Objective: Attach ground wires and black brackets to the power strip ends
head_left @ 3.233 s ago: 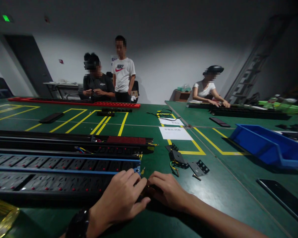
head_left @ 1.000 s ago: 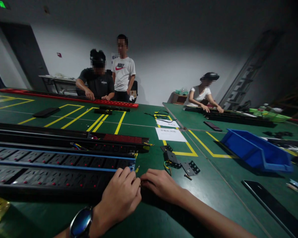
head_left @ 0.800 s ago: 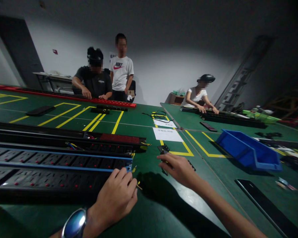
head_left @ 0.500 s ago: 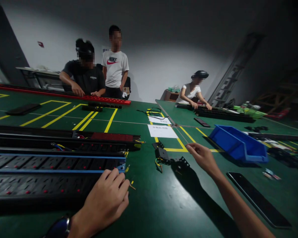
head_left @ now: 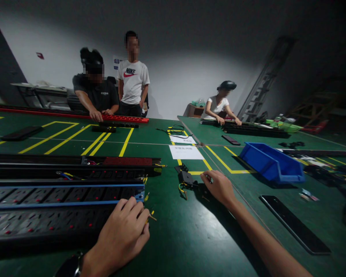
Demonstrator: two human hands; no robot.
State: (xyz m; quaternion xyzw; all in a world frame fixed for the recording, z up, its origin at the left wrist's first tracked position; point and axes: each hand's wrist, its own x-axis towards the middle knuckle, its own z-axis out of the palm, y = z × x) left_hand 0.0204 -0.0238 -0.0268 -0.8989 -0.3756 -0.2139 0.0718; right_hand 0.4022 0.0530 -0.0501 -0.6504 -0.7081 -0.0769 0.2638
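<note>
My left hand lies over the right end of the nearest black power strip, its fingers curled down around that end. Short wires with yellow sleeves stick out by its fingertips. My right hand hovers low over the table, thumb and index finger drawn together; what they hold, if anything, is hidden. Just left of it lies a small black bracket-like part with coloured wires. A second dark part sits in shadow under the right fingers. Behind the nearest strip lies another strip with blue edges.
A blue bin and a phone are on the right. White paper sheets lie mid-table on the green surface. More black housings lie behind the strips. Two people work across the table beside a red rail; another person stands.
My right hand has moved left and slightly down, towards the bracket-like parts. My left hand stays on the strip's end. The whole view has shifted slightly.
</note>
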